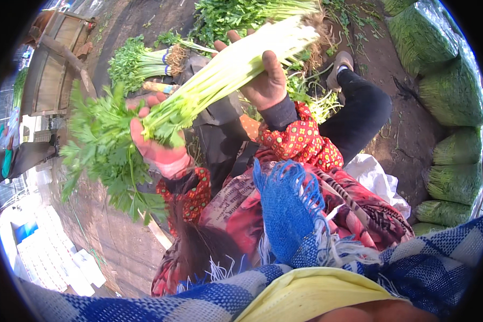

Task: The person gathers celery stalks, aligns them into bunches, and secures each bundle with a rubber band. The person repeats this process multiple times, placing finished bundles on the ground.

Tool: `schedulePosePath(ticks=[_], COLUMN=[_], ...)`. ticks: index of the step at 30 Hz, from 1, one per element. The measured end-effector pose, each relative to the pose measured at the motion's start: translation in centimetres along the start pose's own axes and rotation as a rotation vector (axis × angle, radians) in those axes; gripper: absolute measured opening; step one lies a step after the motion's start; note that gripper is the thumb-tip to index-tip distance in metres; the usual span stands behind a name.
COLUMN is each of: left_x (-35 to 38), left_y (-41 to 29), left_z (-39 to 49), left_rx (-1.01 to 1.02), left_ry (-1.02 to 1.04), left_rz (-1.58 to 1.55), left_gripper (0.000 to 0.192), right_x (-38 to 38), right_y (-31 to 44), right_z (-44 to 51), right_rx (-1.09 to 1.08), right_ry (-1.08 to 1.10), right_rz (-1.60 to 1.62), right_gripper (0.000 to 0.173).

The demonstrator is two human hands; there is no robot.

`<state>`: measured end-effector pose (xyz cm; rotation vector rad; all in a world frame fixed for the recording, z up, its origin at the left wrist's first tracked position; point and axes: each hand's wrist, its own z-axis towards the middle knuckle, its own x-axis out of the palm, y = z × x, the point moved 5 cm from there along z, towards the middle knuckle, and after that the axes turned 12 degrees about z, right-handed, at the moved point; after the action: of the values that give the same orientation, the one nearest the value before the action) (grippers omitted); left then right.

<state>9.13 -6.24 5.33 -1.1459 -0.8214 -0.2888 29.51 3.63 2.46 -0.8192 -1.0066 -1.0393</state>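
Observation:
A bunch of leafy celery (217, 80) lies slantwise across both hands, roots at the upper right and leaves at the lower left. My left hand (159, 147), in what looks like a pink glove, grips it where the stalks meet the leaves. My right hand (265, 82) cradles the pale stalks nearer the roots, palm up, with its thumb on the near side and fingertips showing beyond. Behind them on the ground are celery bunches tied with blue bands (155, 62). Farther up is a larger heap of celery (229, 18).
Plastic-wrapped bundles of greens (446, 92) line the right side. Loose trimmings (326, 104) lie near my shoe (341, 68). A white sack (372, 177) is beside my leg. At left stand a wooden frame (54, 72), white boxes (50, 249) and another person's teal-gloved hand (7, 163).

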Motion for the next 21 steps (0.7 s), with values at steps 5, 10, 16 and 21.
schedulePosePath(ticks=[5,10,16,21], left_x=[-6.9,-7.0,1.8,5.4], left_y=[1.0,2.1,-7.5,-2.0], left_z=[-5.2,-10.3,-8.9,-0.4], left_rx=[-0.124,-0.439,-0.743,-0.001], left_ry=[-0.097,-0.266,0.196,0.567], left_rz=[0.046,-0.168,0.972,1.475], left_gripper=[0.044,0.059,0.078,0.101], right_x=[-1.3,-3.1,-4.5,-3.1], right_y=[-2.1,-5.4,-7.5,-7.3], right_z=[0.5,0.3,-0.8,-0.7], right_rx=[0.026,0.097,0.192,0.447], right_ry=[-0.206,-0.313,-0.258,0.030], right_rz=[-0.017,-0.212,-0.312,-0.170], right_gripper=[0.048,0.030,0.042,0.065])
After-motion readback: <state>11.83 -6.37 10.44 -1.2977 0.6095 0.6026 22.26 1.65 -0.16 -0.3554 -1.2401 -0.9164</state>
